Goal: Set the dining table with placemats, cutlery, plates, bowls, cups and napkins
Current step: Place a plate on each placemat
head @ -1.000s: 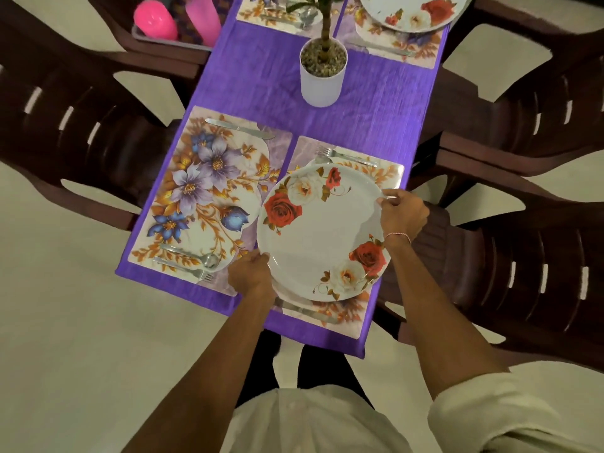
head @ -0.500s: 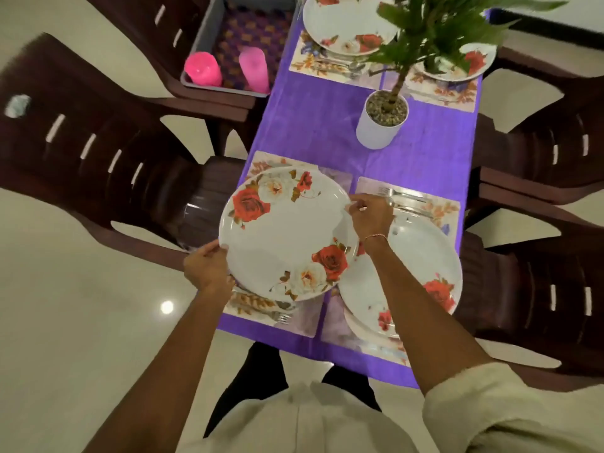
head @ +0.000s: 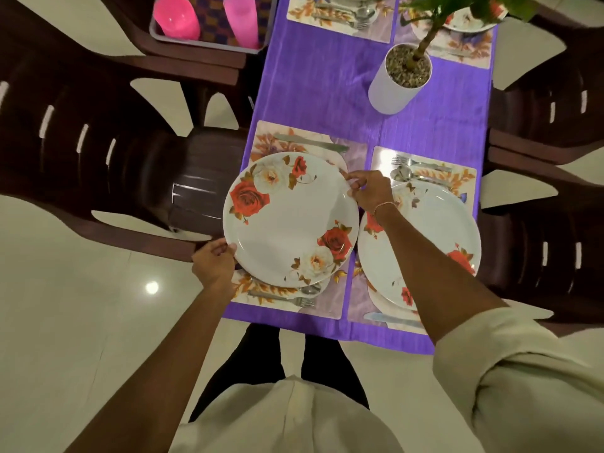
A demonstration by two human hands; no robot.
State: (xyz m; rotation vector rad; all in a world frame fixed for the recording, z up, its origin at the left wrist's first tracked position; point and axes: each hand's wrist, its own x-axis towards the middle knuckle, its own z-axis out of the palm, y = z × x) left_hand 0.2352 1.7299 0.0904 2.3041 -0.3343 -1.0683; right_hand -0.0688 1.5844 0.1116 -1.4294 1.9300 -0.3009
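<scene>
A white plate with red roses [head: 287, 220] is over the near left floral placemat [head: 340, 289]. My left hand [head: 214, 264] grips its near left rim and my right hand [head: 367, 191] pinches its far right rim. A knife [head: 310, 143] lies on that placemat beyond the plate, and a fork and spoon [head: 287, 297] lie at its near side. On the near right placemat [head: 457, 173] sits a second rose plate [head: 431, 240], with a fork and spoon [head: 415, 166] beyond it and a knife [head: 392, 318] in front.
A purple cloth [head: 327, 83] covers the table. A white pot with a plant [head: 400, 81] stands mid-table. Two more set places lie at the far end. A tray [head: 209, 24] with two pink cups rests on a dark chair at far left. Dark chairs flank both sides.
Both hands carried the rose plate from the right placemat across to the left placemat; a second plate stays behind on the right one.
</scene>
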